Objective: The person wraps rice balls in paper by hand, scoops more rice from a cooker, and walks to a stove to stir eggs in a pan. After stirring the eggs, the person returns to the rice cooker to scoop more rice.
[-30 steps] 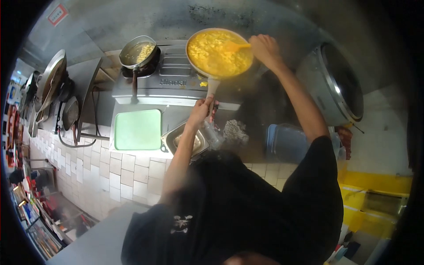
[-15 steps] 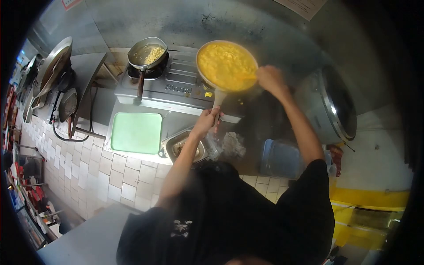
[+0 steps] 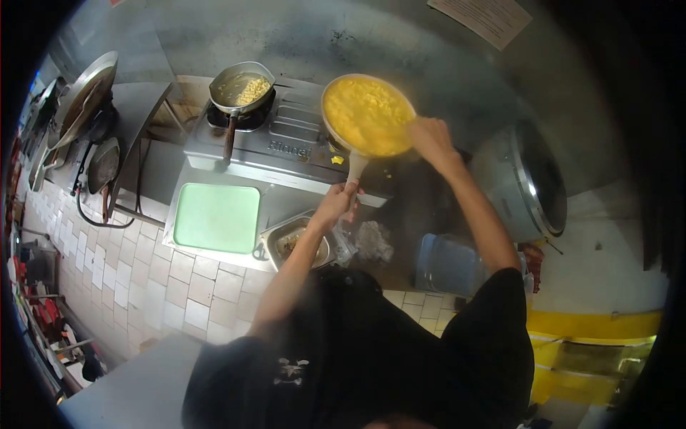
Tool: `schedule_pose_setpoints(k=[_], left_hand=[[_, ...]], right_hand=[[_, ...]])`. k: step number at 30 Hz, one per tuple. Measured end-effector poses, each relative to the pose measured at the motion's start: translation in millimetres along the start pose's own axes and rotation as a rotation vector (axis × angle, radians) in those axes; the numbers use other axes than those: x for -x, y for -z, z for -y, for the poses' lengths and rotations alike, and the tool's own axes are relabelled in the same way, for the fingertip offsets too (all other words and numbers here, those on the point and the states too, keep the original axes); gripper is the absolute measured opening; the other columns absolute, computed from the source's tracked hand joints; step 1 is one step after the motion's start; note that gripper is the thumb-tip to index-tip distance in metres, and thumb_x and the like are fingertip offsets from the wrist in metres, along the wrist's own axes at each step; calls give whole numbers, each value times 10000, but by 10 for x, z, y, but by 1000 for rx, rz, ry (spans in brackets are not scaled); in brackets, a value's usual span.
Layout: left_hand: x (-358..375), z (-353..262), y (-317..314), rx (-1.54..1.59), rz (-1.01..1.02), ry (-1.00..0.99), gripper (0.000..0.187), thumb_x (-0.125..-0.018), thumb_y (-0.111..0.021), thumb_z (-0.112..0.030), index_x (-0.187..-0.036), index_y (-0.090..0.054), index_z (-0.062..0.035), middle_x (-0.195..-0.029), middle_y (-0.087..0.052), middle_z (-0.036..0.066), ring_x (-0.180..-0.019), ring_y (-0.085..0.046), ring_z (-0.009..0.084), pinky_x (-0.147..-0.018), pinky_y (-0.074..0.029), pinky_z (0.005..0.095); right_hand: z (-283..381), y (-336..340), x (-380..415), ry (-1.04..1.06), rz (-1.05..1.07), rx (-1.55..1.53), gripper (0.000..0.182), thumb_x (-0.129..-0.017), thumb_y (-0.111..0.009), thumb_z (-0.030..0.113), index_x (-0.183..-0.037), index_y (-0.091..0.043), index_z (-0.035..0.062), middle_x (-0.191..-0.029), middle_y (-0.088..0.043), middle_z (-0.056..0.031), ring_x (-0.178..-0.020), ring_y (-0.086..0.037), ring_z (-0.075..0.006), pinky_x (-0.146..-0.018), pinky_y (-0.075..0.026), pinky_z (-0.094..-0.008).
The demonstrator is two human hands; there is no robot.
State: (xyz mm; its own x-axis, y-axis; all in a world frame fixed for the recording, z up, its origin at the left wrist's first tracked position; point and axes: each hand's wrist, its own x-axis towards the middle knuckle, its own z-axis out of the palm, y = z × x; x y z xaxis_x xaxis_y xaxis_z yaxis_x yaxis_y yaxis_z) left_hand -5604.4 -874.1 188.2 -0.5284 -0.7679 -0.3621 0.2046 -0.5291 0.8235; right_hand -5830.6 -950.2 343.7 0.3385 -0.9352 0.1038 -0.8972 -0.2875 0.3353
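Note:
My left hand (image 3: 337, 205) is wrapped round the pale handle of a frying pan (image 3: 355, 166), tilted over the right side of the stove. Yellow scrambled egg (image 3: 364, 114) fills the pan, soft and lumpy. At the pan's right rim, my right hand (image 3: 431, 139) is closed on a yellow stirring utensil, blurred and hard to separate from the egg; its exact kind does not show. A saucepan (image 3: 227, 74) with yellow crumbly bits in it sits on the left burner, its dark handle pointing toward me.
The Rinnai stove (image 3: 246, 157) has egg scraps near its right burner. In front lie a green tray (image 3: 216, 218), a metal container (image 3: 323, 254) and crumpled plastic (image 3: 373, 242). Clear plastic tubs (image 3: 449, 263) and a large lidded pot (image 3: 511, 182) stand right; woks (image 3: 86, 93) hang left.
The egg has shifted and been stirred in the pan, and my right hand has moved slightly left and down along the rim. My left hand keeps its hold; the whole view has shifted a little.

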Motion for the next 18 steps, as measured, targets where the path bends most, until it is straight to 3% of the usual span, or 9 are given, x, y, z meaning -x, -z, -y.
schedule_pose_setpoints(k=[1, 4, 8, 10, 13, 16, 18], left_hand=[[0, -4, -4, 12, -7, -4, 431, -1009, -429, -405, -984, -545, 8, -620, -488, 32, -392, -463, 130, -374, -383, 262], [25, -26, 1, -2, -1, -30, 423, -1007, -435, -405, -985, -549, 1, -623, -492, 34, -396, -467, 129, -373, -382, 263], [25, -30, -15, 21, 6, -15, 413, -1004, -440, -405, -981, -552, -8, -623, -497, 27, -395, -465, 125, -368, -383, 260], [24, -6, -29, 29, 0, -7, 410, -1003, -443, -405, -982, -553, -11, -620, -497, 25, -394, -464, 125, -366, -384, 259], [40, -16, 21, 82, 28, -13, 370, -994, -480, -365, -992, -567, -6, -630, -517, 50, -460, -522, 149, -431, -420, 282], [206, -51, -98, 95, -199, -75, 324, -978, -524, -317, -1030, -564, 1, -691, -534, 62, -496, -549, 153, -445, -447, 284], [275, 23, -132, 95, -322, -72, 318, -962, -566, -293, -1077, -561, 2, -771, -559, 65, -581, -589, 148, -516, -482, 280]], right_hand=[[-53, 136, 49, 13, -114, -38, 142, -786, -564, 112, -759, -700, 81, -778, -672, -167, -752, -676, -342, -625, -505, -460], [13, 686, 233, -5, -110, -70, 124, -772, -572, 102, -746, -688, 66, -790, -664, -169, -756, -670, -344, -649, -506, -458], [161, 288, 259, 24, -28, -20, 119, -752, -568, 59, -737, -686, 47, -784, -662, -183, -743, -668, -352, -633, -509, -461], [312, -35, 206, -20, 113, 9, 134, -792, -552, 46, -744, -673, 14, -852, -669, -180, -842, -654, -367, -714, -490, -468], [342, -118, 274, 9, -15, -43, 121, -766, -561, 33, -732, -677, 30, -789, -671, -182, -762, -675, -355, -641, -513, -453], [162, 219, 411, -19, -150, -112, 119, -775, -560, 19, -769, -679, 25, -794, -671, -181, -782, -671, -351, -689, -513, -450], [42, 438, 451, -7, -124, -110, 116, -777, -562, 20, -780, -677, 25, -806, -669, -179, -788, -667, -354, -712, -507, -460]])
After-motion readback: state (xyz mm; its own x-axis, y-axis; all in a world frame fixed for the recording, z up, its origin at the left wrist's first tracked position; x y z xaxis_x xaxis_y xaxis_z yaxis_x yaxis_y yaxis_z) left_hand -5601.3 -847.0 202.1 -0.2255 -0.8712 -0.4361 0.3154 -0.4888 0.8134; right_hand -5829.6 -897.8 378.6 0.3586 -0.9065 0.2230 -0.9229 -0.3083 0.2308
